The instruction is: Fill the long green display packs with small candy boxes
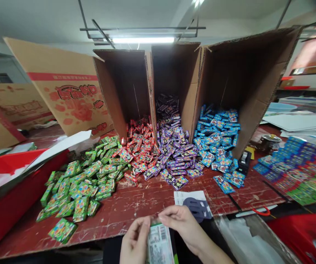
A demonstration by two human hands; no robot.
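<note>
At the table's front edge, a flat printed packet [159,242] with a barcode, pale with green edges, is held between both hands. My left hand [135,240] pinches its left side near the top, thumb up. Fingers of my right hand [184,225] are closed at its top right corner. Whether the packet is open at the top cannot be made out. Just beyond my right hand lie a white paper [178,197] and a dark grey slotted plastic piece [198,207]. Piles of small green packs [81,189], red packs [140,150], purple packs [174,143] and blue packs [220,135] spread across the table.
Three cardboard boxes [198,88] on their sides open toward me behind the piles. A red bin [23,198] stands left. To the right are a black tape dispenser [244,163], stacked colourful packs [301,165], red-handled scissors [262,211] and a red container [298,234].
</note>
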